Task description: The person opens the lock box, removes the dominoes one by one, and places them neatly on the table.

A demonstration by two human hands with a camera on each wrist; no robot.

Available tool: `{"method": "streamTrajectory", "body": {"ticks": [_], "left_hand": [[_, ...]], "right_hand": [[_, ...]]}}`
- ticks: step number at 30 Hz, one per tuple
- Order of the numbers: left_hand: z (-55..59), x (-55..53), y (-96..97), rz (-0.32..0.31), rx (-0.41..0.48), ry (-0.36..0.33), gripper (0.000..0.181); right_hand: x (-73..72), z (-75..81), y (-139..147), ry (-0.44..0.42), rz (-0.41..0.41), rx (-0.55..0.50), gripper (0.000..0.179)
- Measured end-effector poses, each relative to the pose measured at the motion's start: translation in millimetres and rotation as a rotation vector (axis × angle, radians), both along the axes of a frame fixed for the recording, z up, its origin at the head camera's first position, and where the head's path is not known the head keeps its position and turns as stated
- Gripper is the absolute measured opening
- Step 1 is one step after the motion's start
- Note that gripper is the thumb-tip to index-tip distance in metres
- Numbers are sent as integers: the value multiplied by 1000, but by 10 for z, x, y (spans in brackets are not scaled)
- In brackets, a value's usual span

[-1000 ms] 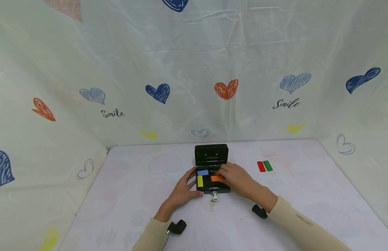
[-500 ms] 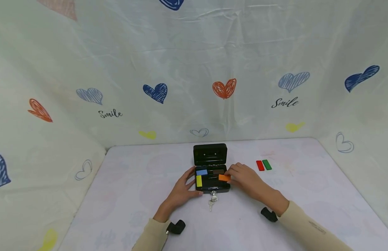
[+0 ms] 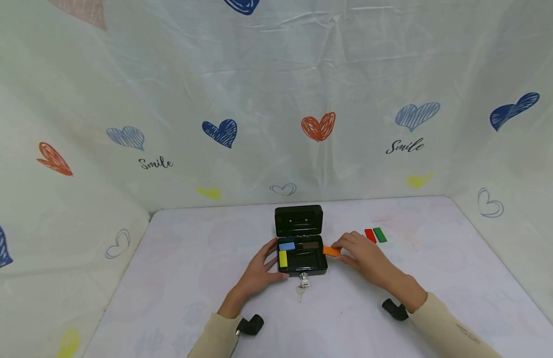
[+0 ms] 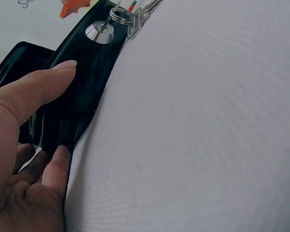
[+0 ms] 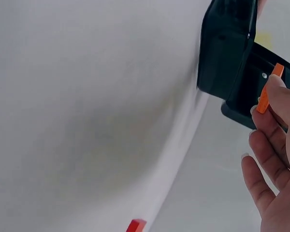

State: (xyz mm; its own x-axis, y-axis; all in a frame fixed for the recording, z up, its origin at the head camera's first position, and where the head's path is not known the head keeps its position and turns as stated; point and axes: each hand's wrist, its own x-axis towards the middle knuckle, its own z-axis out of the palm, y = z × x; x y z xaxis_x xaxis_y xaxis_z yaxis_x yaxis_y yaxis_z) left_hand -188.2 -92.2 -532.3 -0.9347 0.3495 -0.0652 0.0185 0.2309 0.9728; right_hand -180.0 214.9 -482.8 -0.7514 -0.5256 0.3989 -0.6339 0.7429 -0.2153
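A black cash box (image 3: 302, 272) stands with its lid (image 3: 298, 221) raised. Inside lie a blue block (image 3: 287, 246), a yellow block (image 3: 282, 259) and a dark brown block (image 3: 310, 245). My left hand (image 3: 257, 276) holds the box at its left side, the thumb (image 4: 48, 87) against the front face and the other fingers along the side. Just past the box's right edge, my right hand (image 3: 364, 258) pinches an orange block (image 3: 332, 251) between thumb and fingertips. In the right wrist view the orange block (image 5: 270, 89) overlaps the lid.
Keys (image 3: 300, 290) hang from the lock at the box's front. A red block (image 3: 370, 235) and a green block (image 3: 380, 234) lie side by side on the white table (image 3: 187, 248), beyond my right hand. A curtain printed with hearts (image 3: 258, 74) closes off the back and sides.
My right hand has drawn the orange block rightward out of the box, uncovering the dark brown block. My left hand has kept its hold on the box's left side.
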Motion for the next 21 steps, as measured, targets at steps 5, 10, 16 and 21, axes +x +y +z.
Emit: {"method": "streamTrajectory", "body": {"ticks": [5,10,16,21], "left_hand": [[-12,0,0,-3,6,9,101],[-8,-1,6,2,2,7,101],[-14,1,8,6,-11,7,101],[-16,-3,7,14,-20,-11,103]], "right_hand": [[19,-17,102,0,-10,-30,34],[38,-25,209,-3,-8,-55,33],[60,-48,360,13,-10,-86,35],[70,-72,494,48,-30,-110,37]]}}
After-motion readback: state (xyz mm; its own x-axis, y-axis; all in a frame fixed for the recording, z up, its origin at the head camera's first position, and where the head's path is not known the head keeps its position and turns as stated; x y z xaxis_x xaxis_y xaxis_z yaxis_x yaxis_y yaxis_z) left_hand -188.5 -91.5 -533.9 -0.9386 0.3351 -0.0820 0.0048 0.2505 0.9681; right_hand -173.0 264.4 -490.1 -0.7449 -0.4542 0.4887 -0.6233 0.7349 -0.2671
